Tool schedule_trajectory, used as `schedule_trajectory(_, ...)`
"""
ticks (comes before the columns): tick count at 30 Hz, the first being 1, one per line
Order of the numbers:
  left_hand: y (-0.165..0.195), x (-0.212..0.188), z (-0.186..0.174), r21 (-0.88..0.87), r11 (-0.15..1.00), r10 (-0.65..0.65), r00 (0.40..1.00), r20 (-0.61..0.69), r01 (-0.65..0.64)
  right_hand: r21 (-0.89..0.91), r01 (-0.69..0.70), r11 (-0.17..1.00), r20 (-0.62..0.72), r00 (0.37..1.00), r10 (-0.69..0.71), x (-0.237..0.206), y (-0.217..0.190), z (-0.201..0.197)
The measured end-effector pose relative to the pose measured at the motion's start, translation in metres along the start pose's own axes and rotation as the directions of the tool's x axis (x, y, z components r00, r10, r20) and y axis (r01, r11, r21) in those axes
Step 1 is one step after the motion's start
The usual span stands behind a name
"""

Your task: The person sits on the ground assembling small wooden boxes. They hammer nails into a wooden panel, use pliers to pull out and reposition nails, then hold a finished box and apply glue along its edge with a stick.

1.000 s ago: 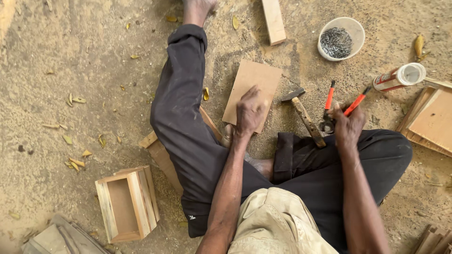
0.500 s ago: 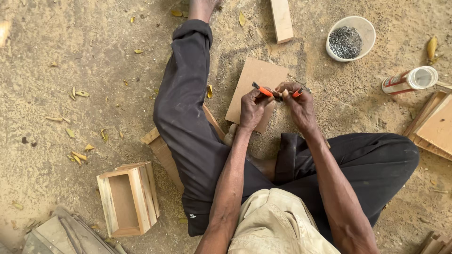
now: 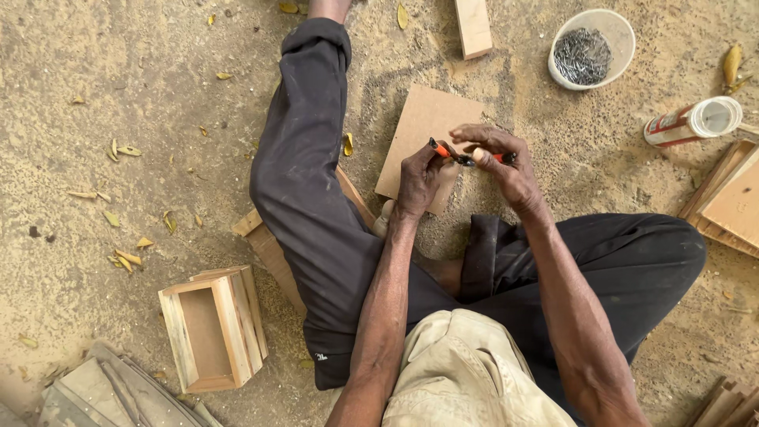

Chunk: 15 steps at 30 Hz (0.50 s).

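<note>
I sit on sandy ground with my legs spread. Both hands meet over a thin brown board (image 3: pixel 423 126) lying between my legs. My left hand (image 3: pixel 419 178) grips one orange handle of a pair of pliers (image 3: pixel 466 156). My right hand (image 3: pixel 502 162) closes on the other orange handle and the dark metal head. The pliers are held just above the board's near edge.
A white bowl of nails (image 3: pixel 590 49) stands at the far right, with a glue tube (image 3: pixel 692 120) beside it. A small open wooden box (image 3: pixel 212 326) lies at my left. Wood strips (image 3: pixel 473 28) lie ahead, flat wooden frames (image 3: pixel 731 202) at the right edge, planks (image 3: pixel 273 249) under my leg.
My right hand picked the orange-handled pliers up off the ground at the right and brought them to my left hand; both hands now hold them over the board. The hammer is out of sight.
</note>
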<state>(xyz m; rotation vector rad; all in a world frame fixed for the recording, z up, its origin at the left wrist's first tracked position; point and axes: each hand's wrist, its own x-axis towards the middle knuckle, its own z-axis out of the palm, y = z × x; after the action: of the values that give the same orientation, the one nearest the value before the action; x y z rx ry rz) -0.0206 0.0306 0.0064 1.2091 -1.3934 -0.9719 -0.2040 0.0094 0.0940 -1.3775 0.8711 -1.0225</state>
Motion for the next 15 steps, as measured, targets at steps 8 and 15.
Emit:
schedule_trajectory(8, 0.01, -0.002, -0.006, 0.021, 0.998, 0.065, 0.996, 0.062, -0.066, -0.209, -0.031, 0.977, 0.298, 0.95, 0.094, 0.023, -0.003, 0.002)
schedule_trajectory(15, -0.003, -0.009, 0.006, 0.328, 0.929, 0.212, 0.974, -0.085, -0.173, -0.057, 0.004, 0.998, 0.118, 0.993, 0.002, 0.029, 0.013, 0.013)
